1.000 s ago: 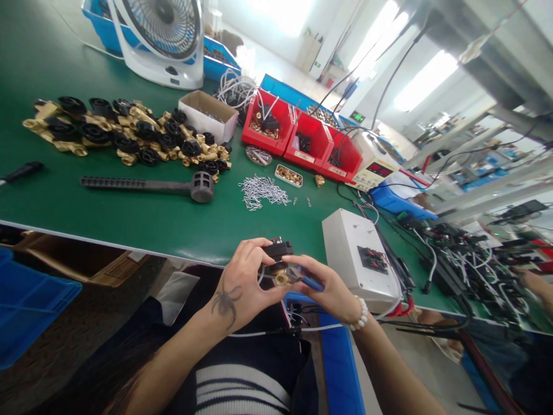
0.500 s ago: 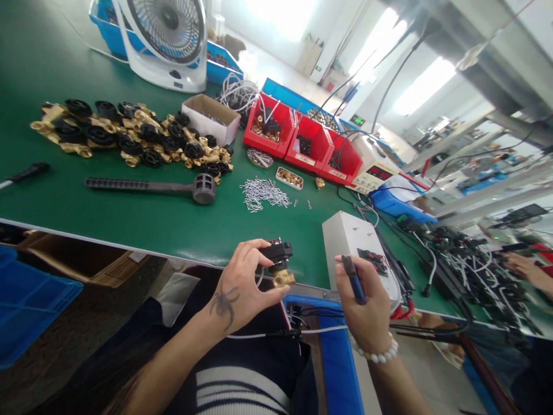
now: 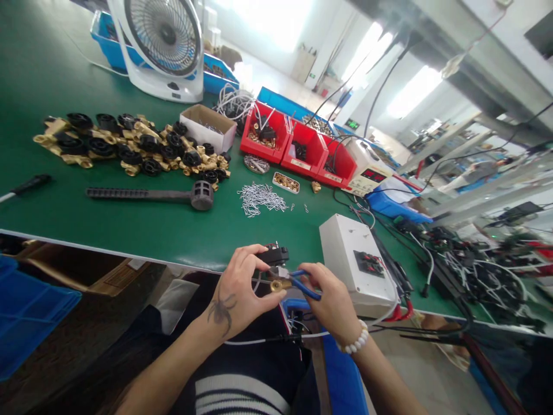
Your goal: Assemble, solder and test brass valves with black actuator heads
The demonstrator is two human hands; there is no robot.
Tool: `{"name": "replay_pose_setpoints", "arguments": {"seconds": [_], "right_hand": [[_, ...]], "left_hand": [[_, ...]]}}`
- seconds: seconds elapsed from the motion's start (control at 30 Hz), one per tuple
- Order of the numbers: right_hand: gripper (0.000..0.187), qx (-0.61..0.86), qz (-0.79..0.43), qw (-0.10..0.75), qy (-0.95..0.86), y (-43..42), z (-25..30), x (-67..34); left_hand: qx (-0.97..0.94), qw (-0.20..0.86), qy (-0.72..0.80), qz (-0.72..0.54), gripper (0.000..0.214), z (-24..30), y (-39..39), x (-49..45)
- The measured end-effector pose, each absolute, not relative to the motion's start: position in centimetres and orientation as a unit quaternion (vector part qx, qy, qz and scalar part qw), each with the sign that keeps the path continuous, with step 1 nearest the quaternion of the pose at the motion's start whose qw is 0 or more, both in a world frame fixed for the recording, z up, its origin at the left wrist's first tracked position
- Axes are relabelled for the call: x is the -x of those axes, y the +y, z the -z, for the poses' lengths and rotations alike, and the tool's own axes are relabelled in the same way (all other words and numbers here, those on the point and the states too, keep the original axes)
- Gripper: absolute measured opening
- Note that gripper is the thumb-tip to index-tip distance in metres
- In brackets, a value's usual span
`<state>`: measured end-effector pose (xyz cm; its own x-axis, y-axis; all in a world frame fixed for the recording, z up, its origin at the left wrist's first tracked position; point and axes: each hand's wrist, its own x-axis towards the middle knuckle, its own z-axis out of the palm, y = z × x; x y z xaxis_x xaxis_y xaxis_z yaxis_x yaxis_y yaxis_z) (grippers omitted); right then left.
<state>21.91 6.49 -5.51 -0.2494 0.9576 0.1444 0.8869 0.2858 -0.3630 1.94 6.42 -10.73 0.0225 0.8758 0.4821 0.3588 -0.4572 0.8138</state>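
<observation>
Lower ctr: blk/brass fitting (image 3: 276, 255) pinched by fingers, L hand (image 3: 239, 288); blue-hdld pliers (image 3: 307, 289) gripped by R hand (image 3: 332, 298), tips at fitting.

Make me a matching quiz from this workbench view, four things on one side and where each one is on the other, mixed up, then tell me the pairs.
1. pliers
2. black-and-brass part
3. mallet
4. fan

A. lying on the near side of the pile of brass and black parts
B. held by the left hand
C. standing beyond that pile
D. held by the right hand

Pairs: 1-D; 2-B; 3-A; 4-C.
</observation>
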Motion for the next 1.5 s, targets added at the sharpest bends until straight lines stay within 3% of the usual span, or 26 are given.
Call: {"name": "replay_pose_setpoints", "arguments": {"seconds": [0.07,0.13,0.2,0.27,0.4,0.57,0.67,0.8,1.1,1.23,1.37,1.43,1.5], "right_hand": [[0.023,0.633,-0.124,0.211,-0.735,7.2,6.3,-21.8],[0.042,0.670,-0.106,0.206,-0.705,8.0,7.2,-21.9],[0.058,0.668,-0.071,0.185,-0.718,8.5,8.1,-21.9],[0.064,0.631,-0.066,0.217,-0.742,8.4,8.5,-21.5],[0.062,0.548,-0.271,0.363,-0.704,6.5,6.9,-19.8],[0.067,0.470,-0.528,0.414,-0.573,4.7,4.5,-18.3],[0.062,0.453,-0.552,0.461,-0.527,4.4,4.6,-18.2],[0.060,0.450,-0.534,0.481,-0.530,3.9,4.8,-18.2],[0.050,0.425,-0.529,0.556,-0.481,3.3,4.8,-17.5],[0.055,0.409,-0.535,0.562,-0.481,2.9,4.6,-17.4],[0.059,0.412,-0.521,0.496,-0.558,3.1,3.4,-18.2],[0.052,0.445,-0.447,0.405,-0.662,4.7,2.2,-20.1],[0.036,0.514,-0.278,0.354,-0.730,7.7,1.0,-23.1]], "left_hand": [[-0.660,0.234,0.475,-0.532,0.035,10.6,6.3,-1.7],[-0.647,0.223,0.486,-0.543,0.040,10.2,6.1,-1.4],[-0.651,0.207,0.479,-0.551,0.046,9.5,5.8,-0.9],[-0.672,0.182,0.462,-0.549,0.048,8.7,5.5,-0.6],[-0.718,0.138,0.433,-0.528,0.047,7.2,4.8,-0.8],[-0.746,0.113,0.406,-0.515,0.044,6.5,4.6,-1.4],[-0.771,0.128,0.373,-0.500,0.039,6.1,4.8,-1.4],[-0.767,0.123,0.365,-0.513,0.011,5.5,4.6,-1.3],[-0.744,0.114,0.372,-0.542,0.016,4.8,3.8,-2.5],[-0.663,0.228,0.394,-0.594,0.030,5.7,3.6,-2.6],[-0.500,0.569,0.356,-0.547,0.048,6.5,4.4,-2.3],[-0.468,0.646,0.346,-0.493,0.048,6.4,4.6,-2.2],[-0.456,0.636,0.378,-0.494,0.051,6.0,4.5,-2.2]]}}
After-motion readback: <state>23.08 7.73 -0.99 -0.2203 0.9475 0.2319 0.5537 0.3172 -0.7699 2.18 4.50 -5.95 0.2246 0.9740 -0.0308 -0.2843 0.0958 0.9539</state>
